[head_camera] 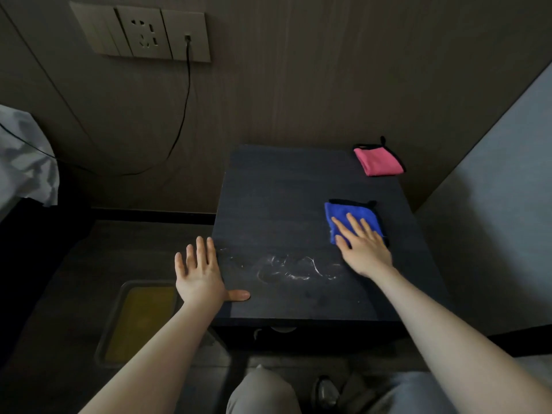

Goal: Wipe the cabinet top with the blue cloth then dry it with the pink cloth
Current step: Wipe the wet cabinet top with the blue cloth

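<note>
The cabinet top (pixel 298 189) is a dark, square surface set against a wood-panelled wall (pixel 298 70), seen from above and in front. Thin whitish streaks of liquid (pixel 292 268) lie on its near half, between the two hands. The blue cloth (pixel 349 215), folded and edged in black, lies on the right side of the top. The right hand (pixel 363 245) rests flat on the cloth's near part, fingers straight and slightly spread, not curled round it. The pink cloth (pixel 378 161), also folded and black-edged, lies at the far right corner, well apart from the blue one. The left hand (pixel 200 273) is spread open at the cabinet's near left edge, its thumb lying on the top and its fingers extending past the side. On the floor to the left sits a clear tray with a yellow pad (pixel 140 321). A wall socket panel (pixel 140 32) holds a black cable (pixel 185 109) that hangs down leftward. The person's knees show at the bottom.
</note>
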